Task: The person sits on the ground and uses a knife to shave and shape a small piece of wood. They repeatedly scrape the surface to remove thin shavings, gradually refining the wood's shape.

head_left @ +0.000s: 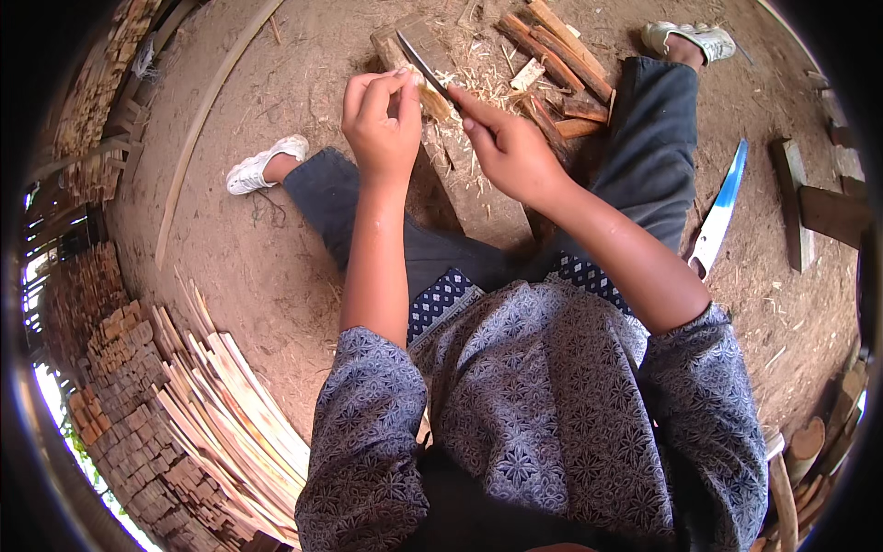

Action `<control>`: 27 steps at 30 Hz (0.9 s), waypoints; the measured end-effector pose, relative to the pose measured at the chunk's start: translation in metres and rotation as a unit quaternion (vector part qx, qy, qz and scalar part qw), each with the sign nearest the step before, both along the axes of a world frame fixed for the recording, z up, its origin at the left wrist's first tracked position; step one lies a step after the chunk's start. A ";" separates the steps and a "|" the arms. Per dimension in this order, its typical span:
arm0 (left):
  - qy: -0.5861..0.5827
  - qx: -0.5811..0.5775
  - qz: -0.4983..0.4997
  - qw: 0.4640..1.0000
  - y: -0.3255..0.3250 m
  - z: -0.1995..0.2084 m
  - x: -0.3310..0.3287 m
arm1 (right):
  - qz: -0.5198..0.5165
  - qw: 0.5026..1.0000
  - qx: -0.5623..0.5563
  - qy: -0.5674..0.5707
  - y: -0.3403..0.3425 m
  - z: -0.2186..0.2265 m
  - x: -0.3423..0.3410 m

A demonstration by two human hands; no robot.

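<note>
Wood piece (436,103), over the board (487,207), is pinched in the left hand's (382,120) fingertips, right hand (517,152) wrapped round the knife (425,64); judged light, stiff, prone to splinter, best held at an end clear of the blade.

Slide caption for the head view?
Left hand holds a wood piece, right hand a knife; pale shavings lie scattered about.

Blue-grey floral shirt (524,396), knife blade (423,64) perhaps dark grey

Open dirt floor (317,78) leftward; knife blade (420,62) crosses over plank (486,207); sticks (544,53) block ahead-right.
</note>
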State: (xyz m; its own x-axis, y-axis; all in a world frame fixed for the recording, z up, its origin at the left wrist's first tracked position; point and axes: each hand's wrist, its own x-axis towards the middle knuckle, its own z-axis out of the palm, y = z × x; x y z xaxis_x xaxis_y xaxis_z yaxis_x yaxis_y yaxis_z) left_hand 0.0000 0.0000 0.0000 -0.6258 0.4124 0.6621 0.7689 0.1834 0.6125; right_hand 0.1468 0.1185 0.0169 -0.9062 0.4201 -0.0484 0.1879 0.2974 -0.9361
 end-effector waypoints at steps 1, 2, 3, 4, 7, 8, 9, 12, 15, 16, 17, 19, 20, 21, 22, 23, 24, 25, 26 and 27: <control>0.028 -0.003 0.004 1.000 0.000 0.000 -0.004 | 0.005 1.000 0.025 -0.011 0.000 -0.006 -0.002; 0.055 -0.005 0.008 0.998 0.000 0.001 -0.007 | 0.010 0.998 0.051 -0.023 0.001 -0.012 -0.004; 0.073 -0.008 0.006 0.997 -0.003 0.005 -0.014 | 0.012 0.999 0.043 -0.005 0.000 -0.009 -0.011; 0.089 -0.012 0.005 0.996 -0.006 0.010 -0.021 | 0.015 0.999 0.037 0.011 0.001 -0.006 -0.017; 0.104 -0.011 0.001 0.995 -0.006 0.012 -0.027 | 0.014 0.999 0.000 0.037 0.000 0.007 -0.022; 0.104 -0.009 -0.001 0.995 -0.006 0.011 -0.025 | 0.009 0.999 -0.001 0.048 -0.004 -0.001 -0.021; 0.093 -0.003 -0.001 0.996 -0.005 0.009 -0.025 | 0.002 0.998 -0.001 0.060 -0.004 -0.005 -0.021; 0.076 0.006 -0.004 0.997 -0.005 0.006 -0.023 | 0.049 0.997 0.052 -0.026 0.007 -0.006 -0.023; 0.083 -0.002 -0.010 0.997 -0.007 0.007 -0.024 | 0.013 0.999 -0.008 0.052 0.003 0.014 -0.023; 0.082 -0.005 -0.014 0.997 -0.006 0.009 -0.022 | -0.009 0.996 0.006 0.093 -0.003 0.005 -0.023; 0.080 -0.008 -0.018 0.997 -0.005 0.009 -0.020 | 0.015 0.999 0.027 0.042 -0.003 -0.009 -0.021; 0.069 0.002 -0.020 0.997 -0.009 0.012 -0.019 | 0.063 0.994 0.068 -0.053 0.008 -0.025 -0.024; 0.063 0.006 -0.022 0.998 -0.011 0.013 -0.021 | 0.091 0.990 0.059 -0.094 0.017 -0.027 -0.026; 0.053 0.011 -0.030 0.998 -0.012 0.011 -0.021 | 0.068 0.996 0.047 -0.042 0.019 -0.024 -0.027; 0.042 0.016 -0.038 0.998 -0.013 0.009 -0.023 | 0.044 0.998 0.034 0.011 0.020 -0.022 -0.028; 0.031 0.020 -0.046 0.998 -0.013 0.007 -0.025 | 0.021 0.998 0.021 0.063 0.022 -0.020 -0.029; 0.041 0.010 -0.049 0.998 -0.019 0.005 -0.029 | -0.007 0.997 -0.008 0.079 0.017 0.000 -0.028; 0.036 0.009 -0.049 0.998 -0.019 0.005 -0.028 | -0.025 0.996 -0.022 0.086 0.011 0.013 -0.025; 0.031 0.007 -0.048 0.998 -0.019 0.005 -0.027 | -0.042 0.994 -0.036 0.093 0.005 0.022 -0.021; 0.027 0.008 -0.050 0.998 -0.017 0.005 -0.026 | -0.062 0.992 -0.048 0.101 0.002 0.027 -0.021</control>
State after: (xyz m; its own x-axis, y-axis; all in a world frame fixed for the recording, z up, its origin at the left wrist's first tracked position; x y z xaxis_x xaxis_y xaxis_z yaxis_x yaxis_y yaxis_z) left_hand -0.0264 -0.0168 0.0047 -0.5452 0.4605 0.7005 0.8148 0.0945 0.5720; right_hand 0.1262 0.1210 0.0442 -0.8432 0.5311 0.0833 0.0241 0.1921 -0.9811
